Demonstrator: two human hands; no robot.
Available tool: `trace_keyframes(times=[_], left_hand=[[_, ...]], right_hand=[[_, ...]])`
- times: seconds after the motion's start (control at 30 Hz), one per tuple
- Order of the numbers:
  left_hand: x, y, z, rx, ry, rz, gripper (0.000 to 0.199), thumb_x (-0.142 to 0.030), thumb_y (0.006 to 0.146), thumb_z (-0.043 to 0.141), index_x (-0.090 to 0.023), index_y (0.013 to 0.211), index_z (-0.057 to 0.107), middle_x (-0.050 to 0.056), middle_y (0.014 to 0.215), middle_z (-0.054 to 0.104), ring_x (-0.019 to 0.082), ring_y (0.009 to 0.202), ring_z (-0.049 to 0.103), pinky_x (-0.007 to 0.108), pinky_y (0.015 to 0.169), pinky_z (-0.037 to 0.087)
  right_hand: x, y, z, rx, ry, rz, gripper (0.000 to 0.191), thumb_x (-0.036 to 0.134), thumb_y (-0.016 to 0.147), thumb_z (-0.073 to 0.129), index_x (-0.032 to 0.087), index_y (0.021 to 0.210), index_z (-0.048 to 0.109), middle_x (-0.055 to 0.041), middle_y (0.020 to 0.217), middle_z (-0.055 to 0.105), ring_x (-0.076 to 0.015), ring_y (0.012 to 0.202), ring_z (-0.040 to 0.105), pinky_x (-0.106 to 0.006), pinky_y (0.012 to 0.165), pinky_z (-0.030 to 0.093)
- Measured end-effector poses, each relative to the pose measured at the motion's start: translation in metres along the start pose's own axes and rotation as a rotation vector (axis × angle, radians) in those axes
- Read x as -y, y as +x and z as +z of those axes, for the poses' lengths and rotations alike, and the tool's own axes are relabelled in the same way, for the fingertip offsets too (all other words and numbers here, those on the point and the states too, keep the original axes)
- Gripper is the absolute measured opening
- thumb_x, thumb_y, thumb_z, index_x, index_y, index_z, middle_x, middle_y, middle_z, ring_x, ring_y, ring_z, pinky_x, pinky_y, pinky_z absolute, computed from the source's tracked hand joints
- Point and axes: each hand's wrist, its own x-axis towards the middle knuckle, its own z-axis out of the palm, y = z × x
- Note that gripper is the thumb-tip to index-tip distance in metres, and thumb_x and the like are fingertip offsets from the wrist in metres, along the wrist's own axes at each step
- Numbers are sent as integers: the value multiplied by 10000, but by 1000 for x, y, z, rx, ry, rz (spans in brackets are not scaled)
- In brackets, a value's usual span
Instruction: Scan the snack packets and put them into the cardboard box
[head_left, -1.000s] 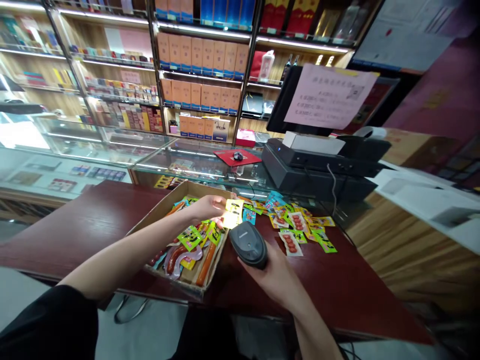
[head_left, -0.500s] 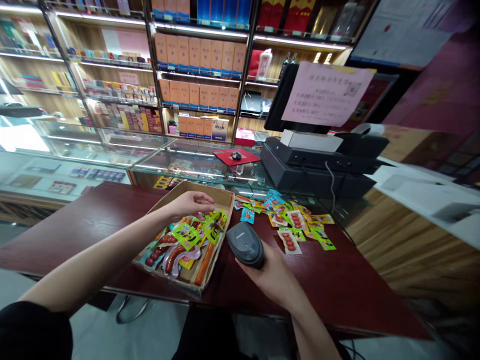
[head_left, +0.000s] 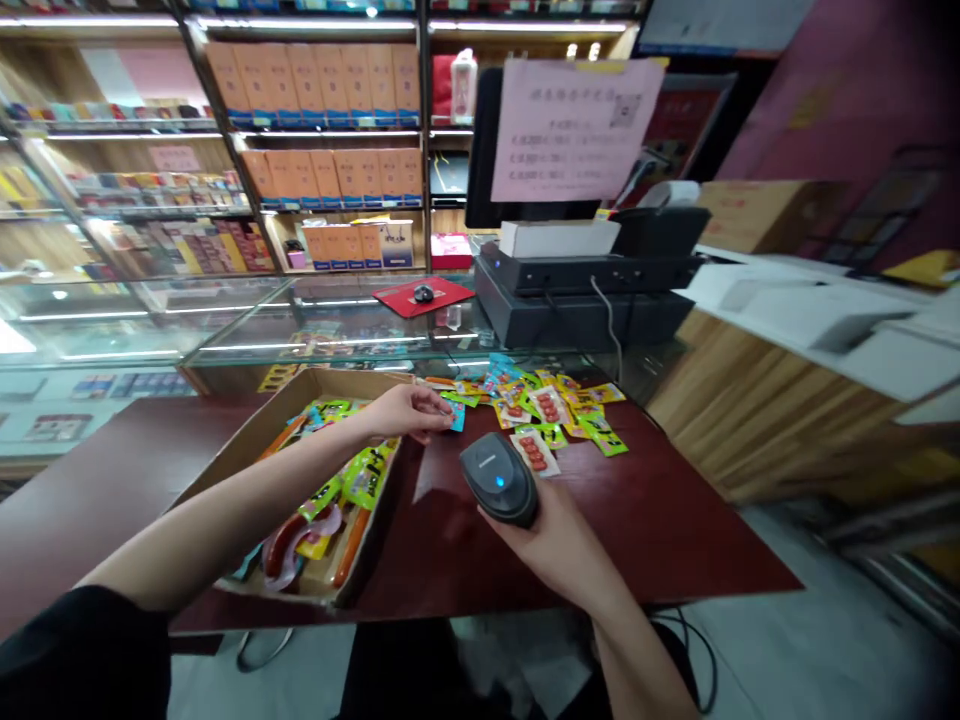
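Note:
My left hand [head_left: 420,411] reaches past the right edge of an open cardboard box [head_left: 251,435], its curled fingertips closed at the left edge of a small blue packet [head_left: 457,416]. In my right hand [head_left: 559,535] is a dark grey handheld scanner [head_left: 498,480], its blue light lit, held above the table. The box holds green packets [head_left: 367,476] and wrapped sausages [head_left: 351,548]. Beyond the scanner lies a loose pile of colourful snack packets [head_left: 574,405], with a clear packet of red sausages [head_left: 535,452] at its near side.
A dark red table [head_left: 465,570] carries the box and packets. Behind it are a glass counter [head_left: 330,310], a red mouse pad [head_left: 450,293] with a mouse, and a monitor covered by a pink notice [head_left: 574,130] above a black register [head_left: 517,305]. Shelves of boxes line the back.
My left hand has moved right, from over the box to the blue packet beside the pile. The scanner's blue light is now lit. The view has turned to the right.

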Motion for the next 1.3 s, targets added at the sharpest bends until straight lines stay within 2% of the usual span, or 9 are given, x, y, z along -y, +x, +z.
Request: trace_keyframes(times=[0.2,0.27,0.37,0.53,0.67,0.83,1.0,1.13,1.3], left_hand=[[3,84,68,198,211,74,397,-401,639,771,-151,932,672,31,762,679,126,636,604,230,565,481],[9,109,90,246,381,144,406,-434,647,754,-164,942,682,28,780,673,137,662,606,234,596,468],[17,134,119,235,723,244,507,-493,633,750,-177,1025,688,41,830,655,180,750,616,256,668,456],[25,136,152,130,1082,321,825,-696,581,698,-178,1214,596,132,1066,589,290,970,597,335,836,452],[24,123,163,149,1203,317,969,-688,506,750,-164,1285,512,184,1246,491,372,1119,535,400,912,441],[25,114,161,191,1238,319,708,-390,693,685,-150,1325,474,173,1193,528,316,1028,602,379,878,469],[33,104,139,164,1103,317,661,-269,636,684,-157,1262,506,150,1109,602,302,999,617,356,834,479],[29,88,105,185,655,173,614,-302,598,755,-164,1157,544,86,974,662,223,867,645,306,749,497],[10,48,58,177,30,93,540,-296,611,802,-155,1093,603,71,1052,659,162,981,611,273,856,472]], right_hand=[[-37,-17,-51,-143,-30,105,433,229,780,638,220,1211,597,-77,1090,712,-264,999,672,-364,846,521],[-49,-25,-67,-187,-28,149,420,241,786,637,222,1204,601,-76,1093,712,-266,1007,671,-359,849,524],[-66,-35,-86,-232,-33,223,382,254,794,633,211,1173,615,-75,1049,724,-266,968,684,-358,839,532],[-87,-46,-104,-296,-37,252,318,267,790,639,208,1102,639,-70,1018,729,-251,913,692,-352,813,540],[-92,-46,-106,-307,-15,246,294,252,782,634,214,1073,644,-64,1005,731,-236,895,694,-332,799,541],[-88,-46,-101,-300,17,226,336,254,784,630,215,1118,629,-74,1040,725,-255,941,694,-355,834,541],[-68,-47,-94,-289,-53,226,361,269,777,642,224,1135,637,-73,997,734,-295,977,688,-389,837,546],[-46,-41,-79,-229,-52,181,336,256,794,624,220,1127,629,-67,1035,727,-274,981,686,-369,836,542],[-18,-26,-51,-140,-54,100,334,227,795,626,226,1129,624,-55,1061,721,-237,965,684,-336,839,528]])
